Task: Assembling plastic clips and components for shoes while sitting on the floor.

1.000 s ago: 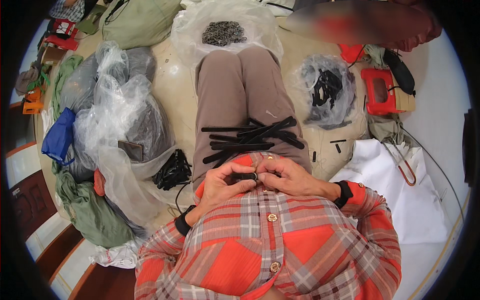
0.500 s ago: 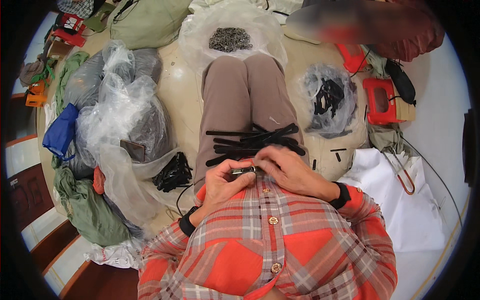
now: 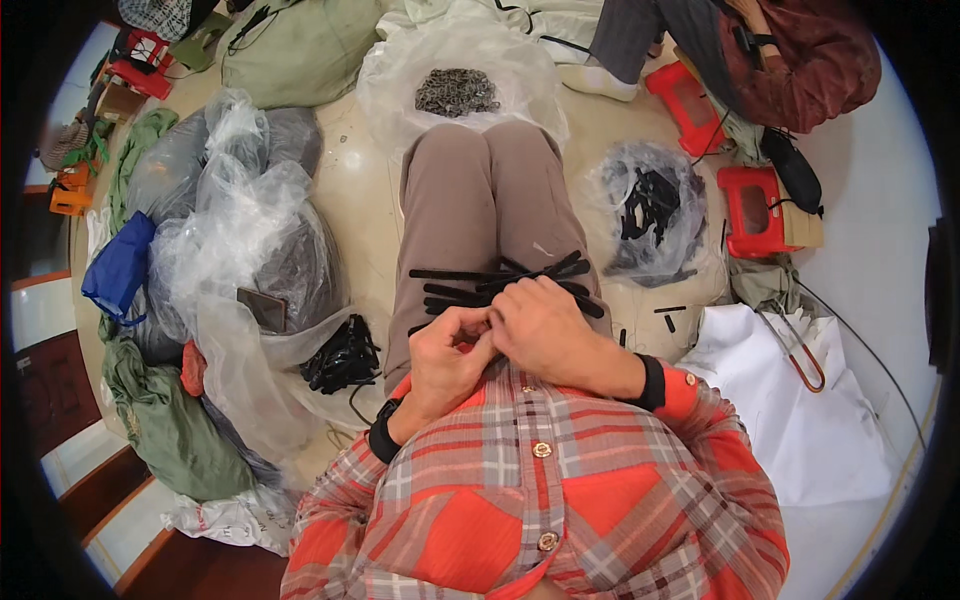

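Over my lap, my left hand and my right hand meet at the fingertips. The left fingers are pinched together, with the thumb toward the right hand. My right hand curls over from the other side, its fingers bent and pressed in close. Whatever lies between the fingertips is hidden by them. Just beyond the hands, several narrow black strips lie crosswise in a loose stack on my thighs. A pile of shiny black pieces rests on the floor left of my lap.
Past my knees, small metal pieces lie on clear plastic. A plastic bag of black strips sits to the right, near red holders and white sheeting. Stuffed clear bags and a phone are left. Another person sits far right.
My right hand has closed in against the left fingertips. The small dark, metallic-looking piece seen in my left hand is now covered. The view has shifted slightly.
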Demonstrator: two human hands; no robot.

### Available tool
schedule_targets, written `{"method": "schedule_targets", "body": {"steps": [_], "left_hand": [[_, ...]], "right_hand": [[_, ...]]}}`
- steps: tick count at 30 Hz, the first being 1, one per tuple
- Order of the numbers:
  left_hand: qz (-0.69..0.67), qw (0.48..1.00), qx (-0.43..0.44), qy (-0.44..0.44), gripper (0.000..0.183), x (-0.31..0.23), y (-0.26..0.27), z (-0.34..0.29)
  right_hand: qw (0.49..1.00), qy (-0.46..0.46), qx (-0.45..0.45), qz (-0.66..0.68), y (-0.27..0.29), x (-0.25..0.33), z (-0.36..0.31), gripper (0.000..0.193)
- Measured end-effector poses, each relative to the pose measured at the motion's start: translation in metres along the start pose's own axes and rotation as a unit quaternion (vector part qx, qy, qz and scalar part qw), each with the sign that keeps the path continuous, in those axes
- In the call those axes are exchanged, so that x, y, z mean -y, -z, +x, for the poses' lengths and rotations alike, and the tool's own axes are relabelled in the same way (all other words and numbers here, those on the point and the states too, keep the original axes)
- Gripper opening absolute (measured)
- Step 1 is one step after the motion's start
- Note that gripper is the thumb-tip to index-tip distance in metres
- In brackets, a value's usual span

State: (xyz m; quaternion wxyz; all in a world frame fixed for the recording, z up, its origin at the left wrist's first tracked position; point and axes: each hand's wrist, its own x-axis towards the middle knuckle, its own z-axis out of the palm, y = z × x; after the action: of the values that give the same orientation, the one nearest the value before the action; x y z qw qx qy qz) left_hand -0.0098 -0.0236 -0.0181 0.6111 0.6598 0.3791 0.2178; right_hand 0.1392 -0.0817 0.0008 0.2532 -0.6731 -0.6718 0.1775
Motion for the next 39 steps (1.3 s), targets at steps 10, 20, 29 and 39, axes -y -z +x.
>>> {"method": "schedule_targets", "body": {"steps": [10, 20, 29, 39], "left_hand": [[-0.277, 0.957, 0.011, 0.081, 0.022, -0.024, -0.004, -0.004], [-0.383, 0.910, 0.041, 0.155, 0.018, -0.023, 0.005, 0.004], [-0.420, 0.874, 0.053, 0.239, 0.013, -0.031, 0.006, 0.014], [-0.391, 0.877, 0.118, 0.254, 0.011, -0.043, 0.013, 0.022]], "right_hand": [[0.881, -0.175, 0.026, 0.438, 0.014, 0.003, -0.001, 0.025], [0.909, -0.131, 0.036, 0.394, 0.025, 0.005, 0.003, 0.019], [0.956, -0.006, -0.023, 0.292, 0.013, -0.004, 0.001, 0.008], [0.894, -0.121, 0.084, 0.422, 0.033, -0.005, 0.005, 0.015]]}}
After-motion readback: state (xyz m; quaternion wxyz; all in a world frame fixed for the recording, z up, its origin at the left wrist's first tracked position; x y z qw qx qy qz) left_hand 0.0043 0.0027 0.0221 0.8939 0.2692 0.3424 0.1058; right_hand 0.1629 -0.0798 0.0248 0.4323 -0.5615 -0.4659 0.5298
